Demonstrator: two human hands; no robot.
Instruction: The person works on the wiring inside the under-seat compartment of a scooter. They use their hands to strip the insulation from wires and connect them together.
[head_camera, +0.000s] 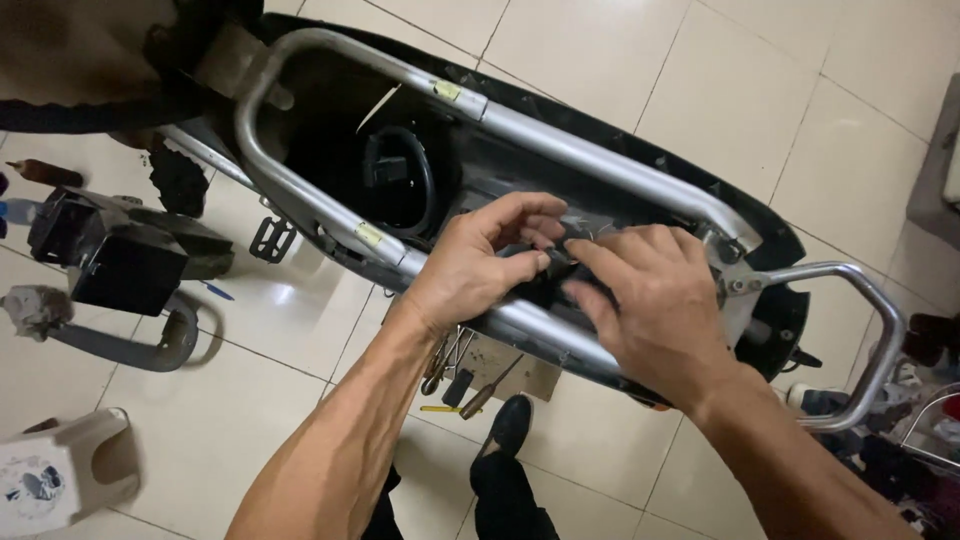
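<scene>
Here my left hand (470, 265) pinches a small black part (556, 256) with closed fingers; my right hand (655, 300), fingers loosely curled, touches it, between the scooter's silver frame rails (560, 135).

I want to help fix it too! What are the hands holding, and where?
Both the left hand and right hand pinch a small dark part between the fingertips, over the scooter frame. What it is cannot be told.

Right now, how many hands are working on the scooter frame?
2. The left hand pinches a small black part between the frame tubes; the right hand touches it from the other side. No other hands show.
</scene>
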